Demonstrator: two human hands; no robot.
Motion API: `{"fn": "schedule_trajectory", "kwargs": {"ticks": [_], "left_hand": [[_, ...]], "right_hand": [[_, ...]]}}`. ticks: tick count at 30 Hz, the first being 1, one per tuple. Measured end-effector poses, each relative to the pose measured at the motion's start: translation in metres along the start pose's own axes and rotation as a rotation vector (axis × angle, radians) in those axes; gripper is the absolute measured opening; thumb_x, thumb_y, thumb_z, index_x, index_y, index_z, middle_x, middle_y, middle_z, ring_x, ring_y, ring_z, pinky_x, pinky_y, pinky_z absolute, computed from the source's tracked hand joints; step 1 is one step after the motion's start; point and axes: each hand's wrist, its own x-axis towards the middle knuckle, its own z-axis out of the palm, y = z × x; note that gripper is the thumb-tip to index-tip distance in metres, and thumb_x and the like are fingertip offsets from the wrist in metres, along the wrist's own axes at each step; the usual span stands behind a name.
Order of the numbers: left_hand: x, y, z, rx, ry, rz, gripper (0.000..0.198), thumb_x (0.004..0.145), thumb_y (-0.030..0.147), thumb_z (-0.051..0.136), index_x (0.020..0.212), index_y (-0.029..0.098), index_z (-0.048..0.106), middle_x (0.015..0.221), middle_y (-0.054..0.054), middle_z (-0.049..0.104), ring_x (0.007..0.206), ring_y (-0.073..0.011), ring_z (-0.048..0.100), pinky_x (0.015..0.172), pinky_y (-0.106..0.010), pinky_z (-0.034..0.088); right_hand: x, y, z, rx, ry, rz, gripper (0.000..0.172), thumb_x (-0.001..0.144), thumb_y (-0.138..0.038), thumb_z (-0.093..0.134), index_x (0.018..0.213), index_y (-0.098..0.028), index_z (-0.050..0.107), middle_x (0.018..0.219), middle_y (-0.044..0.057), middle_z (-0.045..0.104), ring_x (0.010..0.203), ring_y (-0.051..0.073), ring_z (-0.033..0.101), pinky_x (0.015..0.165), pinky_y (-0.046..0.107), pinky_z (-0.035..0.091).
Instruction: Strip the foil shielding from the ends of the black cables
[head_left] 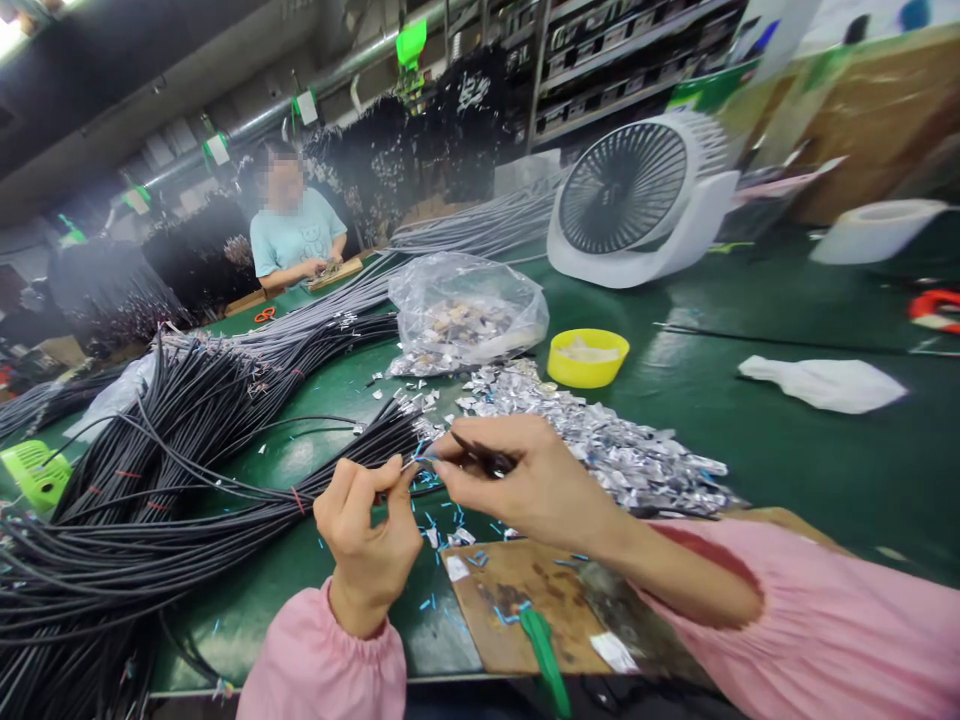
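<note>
Green worktable (750, 440): filled most of the view, its near edge running under the wearer's pink sleeves; widest bare stretch lay to the right, between the foil scraps and a crumpled white cloth (825, 384). Black cable bundles (187, 430): heaped across the whole left half, long strands fanning toward the centre and leaving little free surface there. White desk fan (637, 200): stood upright at the far side, well apart from the hands. Clear plastic bag (465, 315): slumped open behind the work area, holding small pale pieces. Pile of silver foil scraps (600, 445): spread from the bag toward the right forearm, just beside the right hand. Brown work board (525, 600): lay flat at the near table edge below the hands, littered with blue wire offcuts, a green-handled tool (546, 660) lying on it. Yellow bowl (588, 357): sat between bag and cloth, near the foil. A second person in a light blue shirt (296, 240): seated at the far left end, hands at a separate board. Left hand (367, 530): raised above the table, thumb and forefinger pinched narrow on the stripped cable end (417, 463), remaining fingers curled in. Right hand (525, 480): met it from the right, fingers closed around a dark slim tool (484, 455) whose tip reached the same cable end; the cable end hung in the air between both hands, above the board's far edge.
</note>
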Motion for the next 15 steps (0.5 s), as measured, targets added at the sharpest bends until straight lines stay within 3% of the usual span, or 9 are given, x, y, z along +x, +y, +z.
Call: {"fn": "schedule_trajectory", "kwargs": {"ticks": [3,7,9,11,15], "left_hand": [[0.002,0.001,-0.002,-0.065,0.008,-0.051,0.010,0.075,0.012,0.063,0.067,0.016,0.059,0.054,0.004,0.051,0.048,-0.0072,0.047,0.046,-0.019,0.036],[0.007,0.004,-0.006,-0.095,0.060,-0.115,0.015,0.075,0.013,0.064,0.062,0.016,0.057,0.052,0.004,0.049,0.048,-0.0073,0.045,0.047,-0.020,0.036],[0.008,0.005,-0.008,-0.092,0.098,-0.126,0.018,0.076,0.016,0.063,0.060,0.017,0.056,0.051,0.004,0.048,0.047,-0.0076,0.044,0.046,-0.020,0.036],[0.009,0.005,-0.009,-0.104,0.115,-0.136,0.018,0.077,0.018,0.063,0.060,0.017,0.057,0.050,0.004,0.048,0.047,-0.0076,0.043,0.046,-0.020,0.035],[0.010,0.004,-0.010,-0.160,0.098,-0.151,0.016,0.074,0.014,0.065,0.060,0.016,0.057,0.052,0.005,0.049,0.048,-0.0069,0.044,0.046,-0.019,0.036]], "right_hand": [[-0.002,0.001,0.000,-0.055,0.016,-0.122,0.017,0.073,-0.021,0.050,0.059,-0.017,0.058,0.051,-0.002,0.049,0.046,0.009,0.041,0.046,0.022,0.035],[-0.002,0.008,0.000,0.006,0.033,0.039,0.023,0.081,-0.034,0.048,0.085,-0.017,0.063,0.068,0.003,0.062,0.058,0.014,0.054,0.052,0.024,0.044],[-0.001,0.011,0.000,-0.018,0.056,0.035,0.030,0.085,-0.038,0.045,0.097,-0.017,0.063,0.086,0.006,0.066,0.075,0.018,0.060,0.065,0.029,0.049],[0.000,0.011,0.001,-0.030,0.014,-0.009,0.028,0.086,-0.035,0.044,0.097,-0.018,0.064,0.094,0.007,0.066,0.084,0.020,0.061,0.073,0.031,0.049],[-0.002,0.007,0.001,0.028,-0.112,-0.034,0.025,0.086,-0.031,0.047,0.092,-0.019,0.068,0.083,0.006,0.068,0.071,0.017,0.061,0.059,0.026,0.049]]}}
